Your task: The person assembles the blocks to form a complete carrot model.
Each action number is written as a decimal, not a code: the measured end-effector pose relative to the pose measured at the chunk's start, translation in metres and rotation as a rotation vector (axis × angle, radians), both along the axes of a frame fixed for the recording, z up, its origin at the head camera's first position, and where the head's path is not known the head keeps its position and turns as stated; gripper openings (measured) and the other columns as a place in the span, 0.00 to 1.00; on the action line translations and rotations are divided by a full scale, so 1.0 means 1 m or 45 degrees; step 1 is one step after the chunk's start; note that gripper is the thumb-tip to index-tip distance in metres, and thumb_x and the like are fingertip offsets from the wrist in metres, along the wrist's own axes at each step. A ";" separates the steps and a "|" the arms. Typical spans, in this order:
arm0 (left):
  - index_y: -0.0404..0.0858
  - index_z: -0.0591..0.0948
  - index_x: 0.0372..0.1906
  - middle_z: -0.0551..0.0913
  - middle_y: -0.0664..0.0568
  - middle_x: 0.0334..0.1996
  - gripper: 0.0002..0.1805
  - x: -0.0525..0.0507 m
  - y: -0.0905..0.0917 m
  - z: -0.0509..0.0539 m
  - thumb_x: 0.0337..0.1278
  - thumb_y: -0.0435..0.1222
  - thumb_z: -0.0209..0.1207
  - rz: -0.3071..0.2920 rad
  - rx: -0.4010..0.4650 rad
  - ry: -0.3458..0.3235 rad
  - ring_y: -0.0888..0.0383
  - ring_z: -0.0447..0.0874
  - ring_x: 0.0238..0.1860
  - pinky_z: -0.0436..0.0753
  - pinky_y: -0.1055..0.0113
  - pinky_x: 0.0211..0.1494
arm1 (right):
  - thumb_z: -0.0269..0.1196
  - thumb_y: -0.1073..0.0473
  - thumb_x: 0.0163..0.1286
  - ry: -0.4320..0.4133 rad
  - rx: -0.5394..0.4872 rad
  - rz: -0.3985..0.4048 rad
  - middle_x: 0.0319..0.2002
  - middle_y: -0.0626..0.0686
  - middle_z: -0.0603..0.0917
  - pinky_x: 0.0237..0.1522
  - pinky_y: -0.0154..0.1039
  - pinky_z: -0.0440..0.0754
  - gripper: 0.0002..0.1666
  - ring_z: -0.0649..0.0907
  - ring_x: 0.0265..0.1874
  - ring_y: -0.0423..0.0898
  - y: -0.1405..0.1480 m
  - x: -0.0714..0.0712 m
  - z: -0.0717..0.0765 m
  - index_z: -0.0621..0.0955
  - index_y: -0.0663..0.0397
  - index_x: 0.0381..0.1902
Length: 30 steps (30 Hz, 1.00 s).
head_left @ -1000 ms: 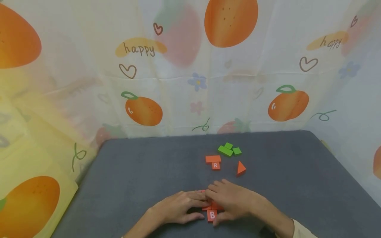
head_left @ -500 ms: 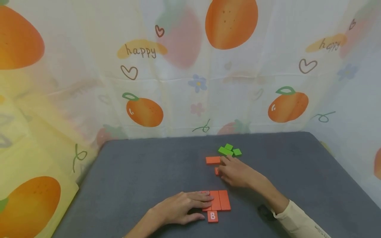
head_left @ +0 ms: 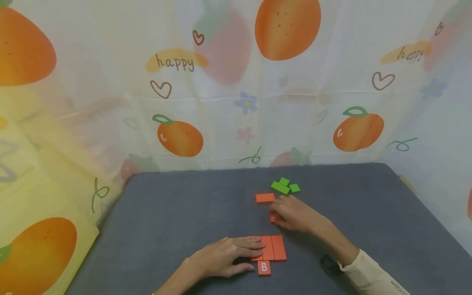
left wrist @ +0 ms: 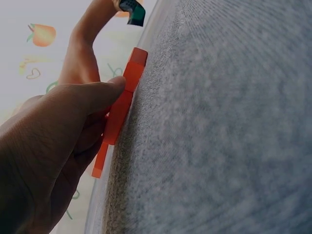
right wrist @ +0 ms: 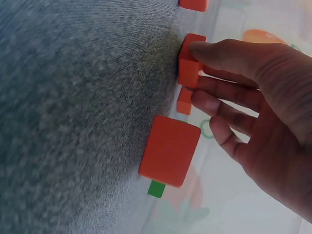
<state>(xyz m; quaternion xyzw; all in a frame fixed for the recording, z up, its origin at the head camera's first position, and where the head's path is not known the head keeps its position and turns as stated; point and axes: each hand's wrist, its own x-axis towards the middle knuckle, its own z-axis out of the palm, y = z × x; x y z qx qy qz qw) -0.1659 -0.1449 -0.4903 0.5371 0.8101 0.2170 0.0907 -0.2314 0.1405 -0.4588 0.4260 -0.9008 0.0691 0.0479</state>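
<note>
Head view: at lower centre, my left hand (head_left: pixel 225 256) lies over the left end of a row of flat orange-red rectangular blocks (head_left: pixel 279 248), fingers straight and thumb apart, just beside the block marked B (head_left: pixel 264 267) that sits below the row. Right of centre, my right hand (head_left: pixel 295 214) pinches a small square orange-red block (head_left: pixel 274 217) on the grey table (head_left: pixel 184 209), its face partly hidden by my fingers. Just above are an orange rectangular block (head_left: pixel 264 198) and a group of green blocks (head_left: pixel 281 188), before a fruit-printed cloth (head_left: pixel 221 114). Left wrist view: my left thumb reaches to the orange-red blocks near upper centre, while my right arm (left wrist: pixel 80 63) shows behind, at upper left. Right wrist view: above centre, my thumb and fingers close on the small square block; a larger orange-red block (right wrist: pixel 170 151) stands below it, apart from my hand, with a bit of green at its lower edge.
</note>
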 end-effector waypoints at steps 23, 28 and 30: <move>0.46 0.74 0.76 0.77 0.58 0.74 0.27 0.002 0.002 -0.002 0.78 0.49 0.56 0.035 0.016 -0.024 0.60 0.73 0.76 0.79 0.64 0.74 | 0.74 0.54 0.67 -0.030 -0.098 0.349 0.36 0.39 0.81 0.40 0.27 0.80 0.11 0.75 0.36 0.31 0.010 0.086 0.020 0.84 0.44 0.44; 0.45 0.74 0.76 0.78 0.57 0.73 0.28 0.002 0.002 -0.002 0.78 0.48 0.57 0.030 0.039 -0.011 0.60 0.73 0.76 0.79 0.63 0.74 | 0.74 0.54 0.68 -0.037 -0.043 0.362 0.36 0.38 0.80 0.40 0.28 0.80 0.11 0.75 0.37 0.30 0.005 0.095 0.010 0.85 0.44 0.46; 0.45 0.74 0.76 0.78 0.57 0.73 0.28 0.001 0.002 -0.001 0.78 0.48 0.57 0.024 0.042 -0.006 0.59 0.74 0.76 0.79 0.63 0.74 | 0.74 0.53 0.68 -0.022 -0.039 0.349 0.36 0.38 0.79 0.38 0.28 0.79 0.11 0.75 0.36 0.31 0.003 0.096 0.008 0.85 0.43 0.45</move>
